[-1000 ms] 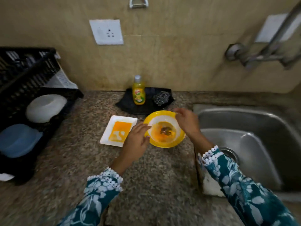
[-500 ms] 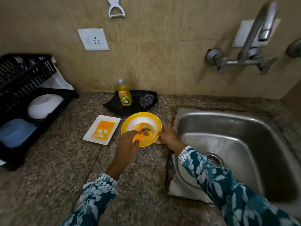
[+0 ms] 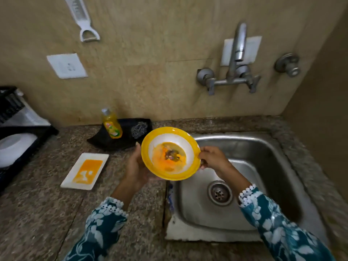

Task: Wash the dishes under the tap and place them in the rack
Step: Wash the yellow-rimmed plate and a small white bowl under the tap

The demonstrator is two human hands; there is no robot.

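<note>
Both hands are carrying the yellow bowl (image 3: 170,153) over the sink's (image 3: 263,147) near-left edge: the left hand (image 3: 136,166) is cupping it from below, seemingly, and the right hand (image 3: 211,159) is pinching its rim. Keep it level until under the tap (image 3: 237,53), so the orange residue stays inside

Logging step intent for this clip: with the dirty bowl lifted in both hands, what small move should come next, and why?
Probably carry the yellow-rimmed bowl rightward over the sink, beneath the tap. The left hand and right hand hold it at the sink's left edge, orange residue inside, and no water is visibly running.
</note>
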